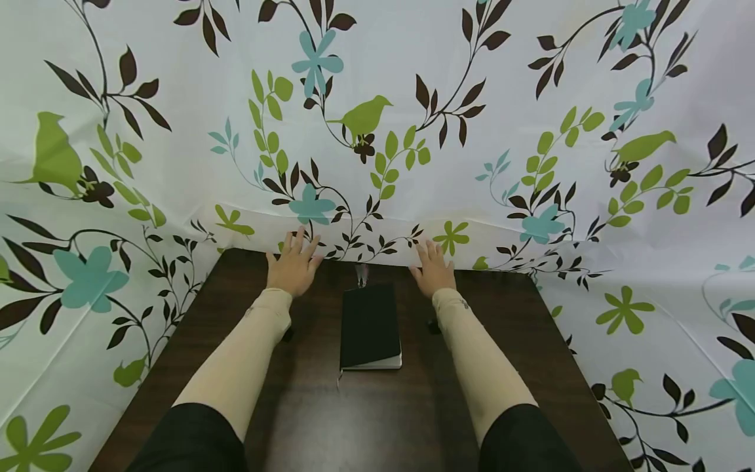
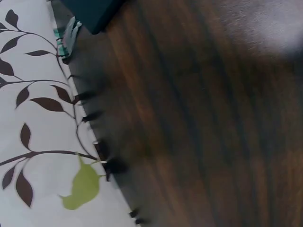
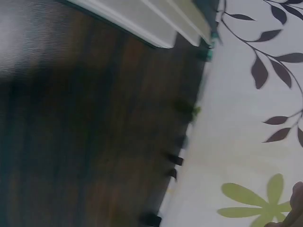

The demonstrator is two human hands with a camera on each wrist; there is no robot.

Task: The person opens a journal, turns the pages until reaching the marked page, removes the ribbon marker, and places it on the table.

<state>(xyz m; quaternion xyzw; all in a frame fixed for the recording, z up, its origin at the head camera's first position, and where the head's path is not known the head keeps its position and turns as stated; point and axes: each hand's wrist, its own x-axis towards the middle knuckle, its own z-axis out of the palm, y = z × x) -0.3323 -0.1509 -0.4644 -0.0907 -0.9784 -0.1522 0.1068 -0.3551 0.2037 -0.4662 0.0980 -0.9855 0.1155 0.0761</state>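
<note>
Zero work seems done, all ahead: left hand [image 1: 291, 267] left of black notebook [image 1: 370, 326], right hand [image 1: 434, 269] right, both spread, empty.

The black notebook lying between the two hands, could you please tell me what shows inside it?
In the black notebook, pale page edges show under the upper cover. Whatever is on the pages cannot be seen, because the cover hides it.

From my end, I can't read any txt, labels, brands, nos. or signs in any cam view rn.
</note>
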